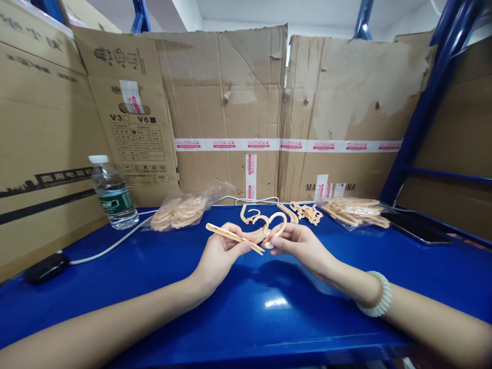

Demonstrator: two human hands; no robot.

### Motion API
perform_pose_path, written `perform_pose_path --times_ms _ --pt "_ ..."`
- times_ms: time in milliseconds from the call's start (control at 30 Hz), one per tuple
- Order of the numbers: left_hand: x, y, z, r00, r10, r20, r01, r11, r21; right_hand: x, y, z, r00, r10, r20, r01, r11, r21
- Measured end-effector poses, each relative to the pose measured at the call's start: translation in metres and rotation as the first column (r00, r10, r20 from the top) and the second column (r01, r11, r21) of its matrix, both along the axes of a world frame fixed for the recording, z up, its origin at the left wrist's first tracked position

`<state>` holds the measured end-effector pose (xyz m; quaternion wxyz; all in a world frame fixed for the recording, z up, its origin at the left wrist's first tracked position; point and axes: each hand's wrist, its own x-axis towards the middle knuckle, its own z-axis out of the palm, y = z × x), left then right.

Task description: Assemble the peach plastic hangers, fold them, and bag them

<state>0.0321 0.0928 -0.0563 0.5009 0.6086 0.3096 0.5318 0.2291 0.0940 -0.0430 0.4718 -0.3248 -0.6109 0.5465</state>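
My left hand is closed on a long flat beige plastic strip that points to the left. My right hand pinches a curved beige hook piece whose end meets the strip between my hands. Both hands hover just above the blue table, at its middle. Loose hook pieces lie on the table right behind my fingers. A pale bead bracelet sits on my right wrist.
A clear bag of beige parts lies back left, a second bag with long strips back right, and small loose parts between. A water bottle, a white cable with a black device, a dark phone and cardboard walls surround the table.
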Motion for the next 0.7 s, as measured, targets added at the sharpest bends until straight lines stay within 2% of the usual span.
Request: perform_pose_path --times_ms 167,367,533,700 --pt "-0.001 0.001 -0.001 0.998 0.048 -0.048 -0.046 0.998 0.046 -0.001 -0.002 -0.002 0.998 0.057 0.009 -0.057 0.998 -0.013" --pt "0.001 -0.005 -0.002 0.986 0.127 -0.111 -0.107 0.980 0.166 -0.003 -0.005 -0.002 0.993 0.116 0.013 -0.115 0.990 -0.082" --pt "0.000 -0.009 -0.003 0.981 0.111 -0.160 -0.078 0.976 0.202 -0.004 -0.008 0.001 0.995 0.091 0.028 -0.088 0.991 -0.097" --pt "-0.002 -0.010 -0.004 0.938 0.208 -0.279 -0.121 0.946 0.300 -0.003 -0.009 0.003 0.996 0.075 0.046 -0.071 0.995 -0.075"
